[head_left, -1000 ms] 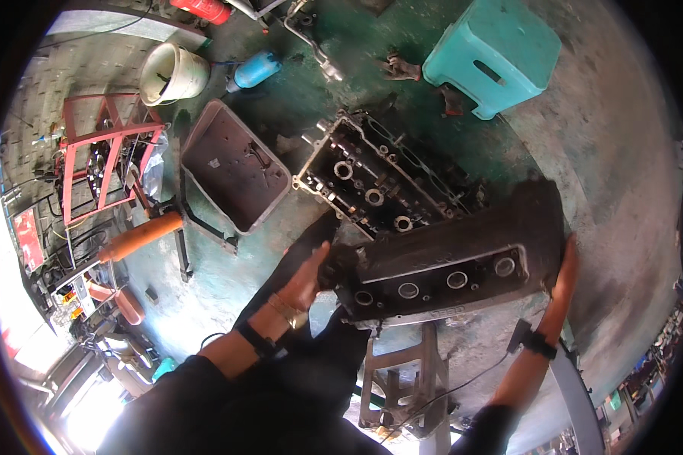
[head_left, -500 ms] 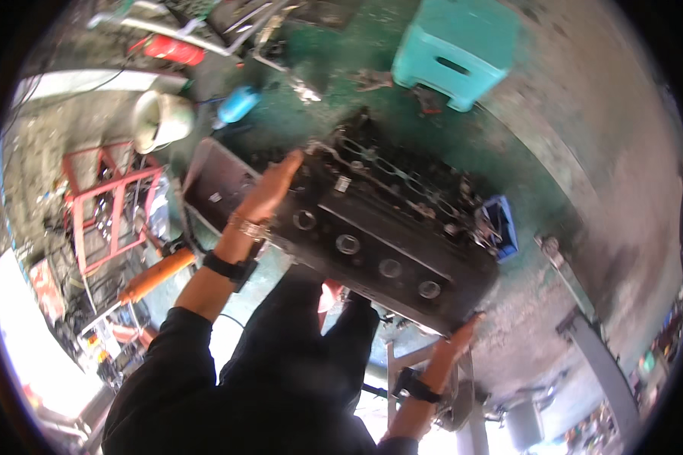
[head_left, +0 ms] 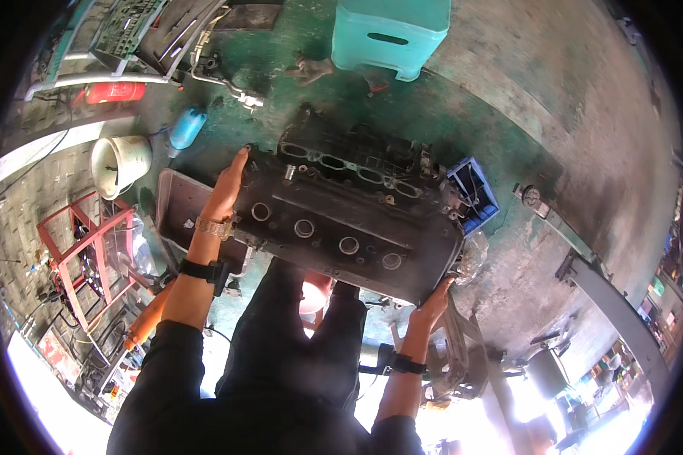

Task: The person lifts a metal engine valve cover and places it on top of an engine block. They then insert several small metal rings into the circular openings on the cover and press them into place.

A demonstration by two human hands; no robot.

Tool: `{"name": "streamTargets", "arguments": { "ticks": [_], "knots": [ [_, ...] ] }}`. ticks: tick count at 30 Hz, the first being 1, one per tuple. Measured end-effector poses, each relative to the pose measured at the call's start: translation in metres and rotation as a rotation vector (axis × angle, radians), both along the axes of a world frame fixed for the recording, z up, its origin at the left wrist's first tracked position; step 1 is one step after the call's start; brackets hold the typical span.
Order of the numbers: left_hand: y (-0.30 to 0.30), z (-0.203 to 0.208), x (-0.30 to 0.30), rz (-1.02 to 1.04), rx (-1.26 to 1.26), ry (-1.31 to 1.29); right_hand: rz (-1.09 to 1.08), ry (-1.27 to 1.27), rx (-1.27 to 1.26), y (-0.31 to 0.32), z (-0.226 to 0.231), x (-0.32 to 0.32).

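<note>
A long black valve cover (head_left: 326,220) with several round holes along its top lies tilted in front of me, its right end nearer. At its left end is my left hand (head_left: 228,186), thumb along the edge and the other fingers mostly hidden. My right hand (head_left: 435,300) grips the near right corner, its fingers partly tucked under. Right behind the cover sits a dark intake manifold (head_left: 391,144) with a row of oval ports. Whether the cover and the manifold are joined, I cannot tell.
A grey tray (head_left: 173,220) stands to the left, a blue basket (head_left: 484,216) to the right. Farther off are a turquoise stool (head_left: 391,45), a white bucket (head_left: 133,155), a blue bottle (head_left: 187,130) and a red metal frame (head_left: 91,235). A metal beam (head_left: 615,318) runs along the right.
The view has turned, so the surroundings sit farther left and the picture is sharper. Both hands keep their hold at the two ends of the valve cover.
</note>
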State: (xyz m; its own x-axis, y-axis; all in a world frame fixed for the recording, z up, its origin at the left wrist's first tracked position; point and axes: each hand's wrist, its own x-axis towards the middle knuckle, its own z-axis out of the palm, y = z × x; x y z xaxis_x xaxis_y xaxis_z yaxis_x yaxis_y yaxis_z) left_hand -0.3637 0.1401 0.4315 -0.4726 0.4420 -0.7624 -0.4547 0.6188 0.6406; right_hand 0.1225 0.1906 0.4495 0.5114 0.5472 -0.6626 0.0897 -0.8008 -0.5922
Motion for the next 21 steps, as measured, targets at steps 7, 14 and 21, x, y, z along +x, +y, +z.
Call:
{"name": "streamTargets", "arguments": {
  "ticks": [7,14,21],
  "knots": [
    [0.009,0.022,0.014,0.029,0.107,0.056,0.063,0.006,0.002,-0.008,-0.011,0.003],
    [0.002,0.014,0.009,0.076,0.101,-0.058,0.052,-0.022,-0.004,-0.003,-0.004,-0.005],
    [-0.005,0.018,0.016,-0.027,-0.033,0.197,0.028,-0.099,-0.148,0.007,-0.002,-0.004]
  ]
}}
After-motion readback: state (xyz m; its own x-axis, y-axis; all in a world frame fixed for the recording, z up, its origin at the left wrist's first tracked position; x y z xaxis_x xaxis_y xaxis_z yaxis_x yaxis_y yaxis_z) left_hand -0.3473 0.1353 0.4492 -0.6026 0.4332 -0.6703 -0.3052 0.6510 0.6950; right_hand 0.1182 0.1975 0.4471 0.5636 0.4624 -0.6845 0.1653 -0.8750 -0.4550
